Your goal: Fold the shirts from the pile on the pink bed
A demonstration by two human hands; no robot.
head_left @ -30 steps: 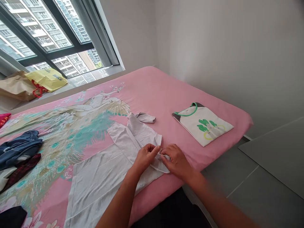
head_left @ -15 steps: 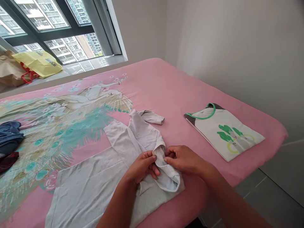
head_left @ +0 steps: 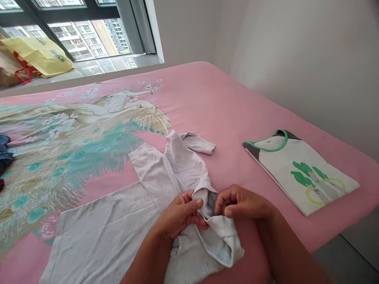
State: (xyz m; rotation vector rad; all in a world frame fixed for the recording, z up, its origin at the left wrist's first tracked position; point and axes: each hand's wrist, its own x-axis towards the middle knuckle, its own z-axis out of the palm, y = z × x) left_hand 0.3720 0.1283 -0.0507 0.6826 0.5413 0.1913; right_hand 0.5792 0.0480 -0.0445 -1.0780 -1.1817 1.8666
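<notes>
A light grey shirt [head_left: 100,232] lies spread on the bed near me, with one short sleeve pointing away to the right and its right-hand part bunched up. Thumb and fingers of my left hand [head_left: 186,213] pinch the edge of an opening in the bunched cloth. On the right side of that same opening is my right hand [head_left: 241,201], its fingers curled over the rim and the fingertips partly inside. The opening gapes between both hands, showing darker cloth within. To the right lies a folded white T-shirt [head_left: 281,157] with green neck trim and a green vegetable print.
The bed has a pink sheet [head_left: 201,94] with a peacock pattern on the left. Dark blue folded clothes [head_left: 4,154] are at the left edge. A yellow bag [head_left: 41,55] with red handles rests on the windowsill. Walls [head_left: 281,47] border the far right side.
My right hand has moved slightly right, and the opening in the shirt is wider. The bunched cloth hangs further toward me. The view has shifted a little downward and left.
</notes>
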